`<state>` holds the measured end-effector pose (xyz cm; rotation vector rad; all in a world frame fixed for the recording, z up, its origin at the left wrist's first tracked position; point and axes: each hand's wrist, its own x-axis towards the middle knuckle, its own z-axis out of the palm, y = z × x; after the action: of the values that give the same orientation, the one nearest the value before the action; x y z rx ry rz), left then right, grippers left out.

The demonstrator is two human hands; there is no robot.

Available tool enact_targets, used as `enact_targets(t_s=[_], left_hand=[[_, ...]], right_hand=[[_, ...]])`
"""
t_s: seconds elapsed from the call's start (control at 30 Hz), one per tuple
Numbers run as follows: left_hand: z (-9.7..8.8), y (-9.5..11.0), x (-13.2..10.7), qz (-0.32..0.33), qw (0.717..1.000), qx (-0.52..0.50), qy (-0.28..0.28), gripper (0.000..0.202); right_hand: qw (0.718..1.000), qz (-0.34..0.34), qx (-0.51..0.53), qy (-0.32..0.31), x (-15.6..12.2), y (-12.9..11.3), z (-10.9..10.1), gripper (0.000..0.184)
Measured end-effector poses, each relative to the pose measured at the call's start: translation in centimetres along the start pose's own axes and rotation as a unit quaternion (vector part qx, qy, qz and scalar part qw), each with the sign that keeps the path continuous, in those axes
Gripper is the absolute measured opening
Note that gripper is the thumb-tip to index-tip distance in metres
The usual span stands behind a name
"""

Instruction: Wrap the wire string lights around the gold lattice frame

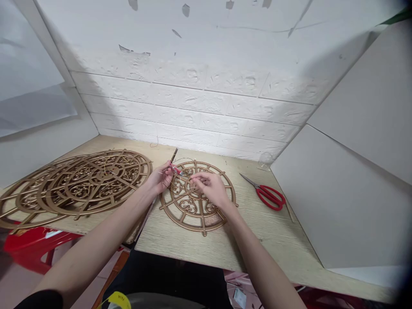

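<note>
My left hand (164,177) is closed around a small red lighter (176,170) with a metal end, held just above a round bronze-coloured openwork panel (203,223). A thin dark strand (184,159) loops near the lighter. Over the panel's middle, my right hand (208,185) has its thumb and fingertips pinched together, pointing toward the lighter. Whatever sits in that pinch is too fine to make out. The panel lies flat on the pale wooden table (257,240), with scrollwork between its rings.
Several similar panels (96,184) lie overlapped at the left, with yellow thread (120,161) on top. Red-handled scissors (270,197) rest at the right, near a clear round item (265,160). A white brick-patterned wall (193,107) stands behind; a red stool (35,246) is lower left.
</note>
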<state>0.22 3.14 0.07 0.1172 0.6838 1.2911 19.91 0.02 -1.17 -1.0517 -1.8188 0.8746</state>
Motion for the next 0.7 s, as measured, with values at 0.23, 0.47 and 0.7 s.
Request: enact_targets(t_s=[0.23,0.47,0.7], left_hand=[[0.2,-0.1,-0.3,0.0,1.0,-0.007,-0.014,0.027],[0.0,0.1,0.0,0.003,1.0,0.001,-0.009,0.028],[0.2,-0.1,0.0,0.021,0.999,0.036,-0.003,0.028]], right_hand=[[0.957,-0.114,-0.262,-0.043,-0.3,-0.2,1.8,0.013],[0.995,-0.055,-0.083,-0.028,-0.2,-0.6,1.5,0.012],[0.993,-0.008,0.099,-0.056,0.0,-0.1,1.2,0.011]])
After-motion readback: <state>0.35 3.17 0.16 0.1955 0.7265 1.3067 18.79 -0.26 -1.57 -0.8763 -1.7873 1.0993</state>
